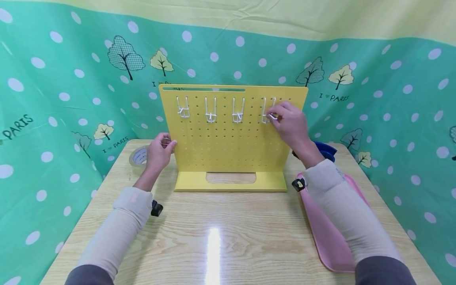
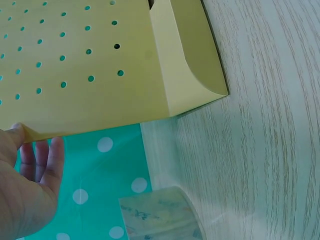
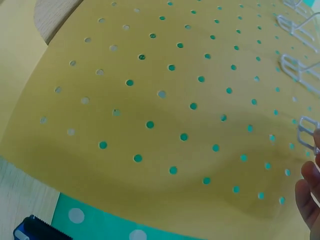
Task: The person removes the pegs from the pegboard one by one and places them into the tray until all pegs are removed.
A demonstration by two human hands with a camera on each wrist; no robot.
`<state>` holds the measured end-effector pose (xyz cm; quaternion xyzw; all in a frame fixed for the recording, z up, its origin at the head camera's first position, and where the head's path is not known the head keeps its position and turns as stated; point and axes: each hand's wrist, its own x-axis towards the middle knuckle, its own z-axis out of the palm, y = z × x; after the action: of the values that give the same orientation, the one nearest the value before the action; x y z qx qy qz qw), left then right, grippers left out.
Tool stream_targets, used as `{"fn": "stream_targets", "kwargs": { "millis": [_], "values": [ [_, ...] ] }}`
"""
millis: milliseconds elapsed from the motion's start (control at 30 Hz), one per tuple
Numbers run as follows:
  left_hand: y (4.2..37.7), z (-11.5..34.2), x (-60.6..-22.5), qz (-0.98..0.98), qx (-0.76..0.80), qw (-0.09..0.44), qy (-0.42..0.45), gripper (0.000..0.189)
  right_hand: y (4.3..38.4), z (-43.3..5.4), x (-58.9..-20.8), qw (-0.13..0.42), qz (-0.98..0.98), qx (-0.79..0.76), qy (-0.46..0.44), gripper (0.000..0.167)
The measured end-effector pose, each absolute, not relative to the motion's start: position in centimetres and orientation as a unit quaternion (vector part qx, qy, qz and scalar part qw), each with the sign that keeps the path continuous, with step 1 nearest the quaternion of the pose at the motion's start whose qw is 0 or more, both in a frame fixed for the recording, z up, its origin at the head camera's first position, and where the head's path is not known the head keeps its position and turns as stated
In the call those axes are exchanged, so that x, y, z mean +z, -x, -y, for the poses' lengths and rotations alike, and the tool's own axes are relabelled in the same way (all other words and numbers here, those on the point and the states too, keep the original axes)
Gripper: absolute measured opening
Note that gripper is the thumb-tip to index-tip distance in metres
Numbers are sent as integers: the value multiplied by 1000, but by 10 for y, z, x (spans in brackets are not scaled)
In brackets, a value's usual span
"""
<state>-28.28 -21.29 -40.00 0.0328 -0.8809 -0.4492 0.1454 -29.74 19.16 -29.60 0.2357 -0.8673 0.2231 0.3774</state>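
A yellow pegboard [image 1: 228, 148] stands upright on its base on the wooden table. My left hand [image 1: 159, 152] grips its left edge, thumb on the front face and fingers behind, as the left wrist view also shows. Near the upper right, my right hand [image 1: 292, 124] pinches the front end of a white wire hook [image 1: 264, 106] against the board; its fingers hide part of the hook. Three similar white hooks hang to the left in a row: one hook [image 1: 184, 112] at the far left, then a second hook [image 1: 211, 118] and a third hook [image 1: 237, 117].
A roll of clear tape [image 1: 138, 156] lies behind my left hand. At right, a pink tray [image 1: 331, 237] lies under my right forearm, with a dark blue object [image 1: 325, 150] behind it. A polka-dot curtain [image 1: 228, 59] hangs behind the table [image 1: 185, 237].
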Motion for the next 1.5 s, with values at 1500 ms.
{"fn": "stream_targets", "kwargs": {
  "millis": [1500],
  "values": [
    [287,215,-403,877,-457,145,-24,28,235,-488,-414,-44,984,164,-53,24]
  ]
}}
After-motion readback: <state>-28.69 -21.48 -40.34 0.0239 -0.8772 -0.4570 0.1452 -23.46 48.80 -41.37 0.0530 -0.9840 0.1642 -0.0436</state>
